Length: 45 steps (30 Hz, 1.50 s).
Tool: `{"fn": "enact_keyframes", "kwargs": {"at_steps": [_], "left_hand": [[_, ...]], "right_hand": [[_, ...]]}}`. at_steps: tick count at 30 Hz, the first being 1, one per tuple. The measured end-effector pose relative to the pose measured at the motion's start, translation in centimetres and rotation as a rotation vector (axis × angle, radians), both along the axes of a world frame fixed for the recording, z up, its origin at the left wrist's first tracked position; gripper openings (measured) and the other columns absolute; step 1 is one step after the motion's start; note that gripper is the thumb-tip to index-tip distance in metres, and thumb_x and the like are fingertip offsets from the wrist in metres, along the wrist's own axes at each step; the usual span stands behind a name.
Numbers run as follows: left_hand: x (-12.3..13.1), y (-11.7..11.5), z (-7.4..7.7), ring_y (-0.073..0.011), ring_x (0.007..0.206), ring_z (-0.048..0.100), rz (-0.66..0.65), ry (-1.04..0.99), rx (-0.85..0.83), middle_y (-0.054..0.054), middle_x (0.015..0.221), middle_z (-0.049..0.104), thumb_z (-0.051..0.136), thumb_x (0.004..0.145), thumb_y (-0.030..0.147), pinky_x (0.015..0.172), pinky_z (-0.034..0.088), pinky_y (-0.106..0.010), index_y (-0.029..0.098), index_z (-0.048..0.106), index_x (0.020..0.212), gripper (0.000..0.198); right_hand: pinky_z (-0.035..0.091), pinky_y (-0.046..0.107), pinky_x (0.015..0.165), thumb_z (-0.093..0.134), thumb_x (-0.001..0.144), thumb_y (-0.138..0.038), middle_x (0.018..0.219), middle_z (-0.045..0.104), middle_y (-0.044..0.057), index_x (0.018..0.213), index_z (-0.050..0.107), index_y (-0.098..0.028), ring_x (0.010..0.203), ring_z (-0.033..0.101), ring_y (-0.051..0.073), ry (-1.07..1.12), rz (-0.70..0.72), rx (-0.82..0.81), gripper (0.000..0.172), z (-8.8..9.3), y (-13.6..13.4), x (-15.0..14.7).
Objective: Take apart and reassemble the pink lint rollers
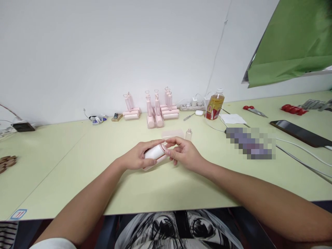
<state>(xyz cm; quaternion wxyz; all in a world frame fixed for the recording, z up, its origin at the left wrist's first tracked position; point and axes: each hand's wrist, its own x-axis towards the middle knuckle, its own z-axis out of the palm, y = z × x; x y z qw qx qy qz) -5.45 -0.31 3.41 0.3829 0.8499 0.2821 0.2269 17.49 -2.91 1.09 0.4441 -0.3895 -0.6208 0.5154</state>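
My left hand (138,155) is wrapped round a white cylindrical device (155,152) with pink trim, thumb along its near side and fingers over the far side. The device lies tilted, its right end slightly raised. At that end, my right hand (184,152) grips the pink-rimmed edge between thumb and fingers. Beneath the device shows a pale pink part (149,168), partly covered by the hands. Just behind the hands lies a translucent pink piece (172,133). A small clear bottle (188,134) stands to the right of it.
Several pink devices with upright clear tubes (155,116) stand near the wall. A drink bottle (215,103), a power strip (192,107) and a screwdriver (188,117) are at the back. Cables and a black phone (301,133) lie on the right, brown pieces (7,162) far left.
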Motion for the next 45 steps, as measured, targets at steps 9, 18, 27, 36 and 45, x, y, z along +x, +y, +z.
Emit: {"fn": "enact_keyframes", "kwargs": {"at_steps": [9,18,27,36,45], "left_hand": [[0.3,1.5,-1.4,-0.0202,0.086,0.056,0.36,-0.411,-0.321,-0.008,0.119,0.055,0.058,0.074,0.032,0.07,0.048,-0.03,0.024,0.027,0.147,0.079],[0.8,1.8,-1.3,-0.0208,0.081,0.059,0.425,-0.634,-0.438,-0.005,0.106,0.058,0.059,0.069,0.03,0.069,0.048,-0.033,0.025,0.027,0.145,0.083],[1.3,1.4,-1.4,-0.0188,0.075,0.059,0.399,-0.654,-0.469,-0.003,0.096,0.059,0.063,0.071,0.033,0.064,0.047,-0.03,0.024,0.029,0.143,0.08],[1.4,1.1,-1.2,-0.0178,0.073,0.06,0.325,-0.776,-0.574,-0.004,0.093,0.06,0.066,0.071,0.034,0.061,0.046,-0.027,0.023,0.038,0.136,0.072],[1.8,1.0,-1.2,-0.0185,0.074,0.06,0.323,-0.796,-0.615,-0.003,0.095,0.06,0.069,0.069,0.034,0.063,0.046,-0.029,0.023,0.041,0.133,0.07]], "right_hand": [[0.044,0.029,0.066,0.062,0.074,-0.029,0.097,0.062,0.005,0.11,0.055,-0.02,0.075,0.054,0.016,-0.332,-0.633,0.447,0.038,2.9,4.0,5.6],[0.038,0.025,0.058,0.06,0.071,-0.031,0.073,0.065,0.002,0.072,0.066,-0.017,0.068,0.054,0.016,-0.774,-0.048,0.053,0.016,2.7,5.7,8.4],[0.032,0.025,0.054,0.056,0.077,-0.034,0.062,0.053,-0.002,0.066,0.056,-0.018,0.058,0.045,0.012,-0.681,-0.274,0.227,0.02,2.8,4.9,6.8],[0.033,0.023,0.054,0.063,0.082,-0.036,0.065,0.044,-0.005,0.077,0.051,-0.019,0.057,0.039,0.01,-0.406,-0.017,0.439,0.021,1.5,3.1,5.0],[0.038,0.023,0.056,0.061,0.085,-0.027,0.083,0.056,0.001,0.109,0.061,-0.018,0.058,0.044,0.009,-0.46,0.111,0.602,0.026,0.4,2.6,3.5]]}}
